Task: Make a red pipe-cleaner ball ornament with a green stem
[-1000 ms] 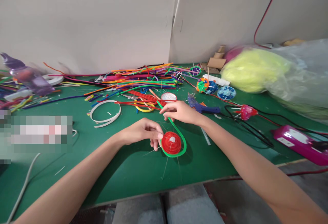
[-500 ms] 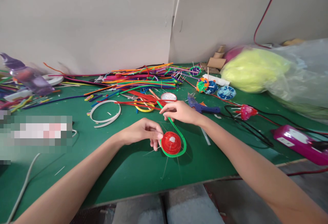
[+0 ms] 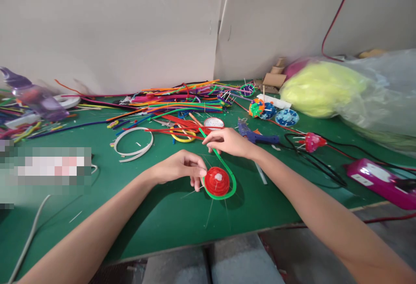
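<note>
Near the table's (image 3: 169, 227) front edge, left hand (image 3: 182, 168) pinches a white-centred red coiled disc (image 3: 212, 185); right hand (image 3: 225, 142) pinches the green pipe cleaner (image 3: 234, 184) curving round it.

From here the label on the pixelated object (image 3: 52, 167) at nine o'clock is unreadable; the plastic bag (image 3: 383, 98) at two o'clock runs out of view.

L fingers (image 3: 202, 172) on red disc (image 3: 217, 185) w/ grn strip (image 3: 229, 170)
</note>
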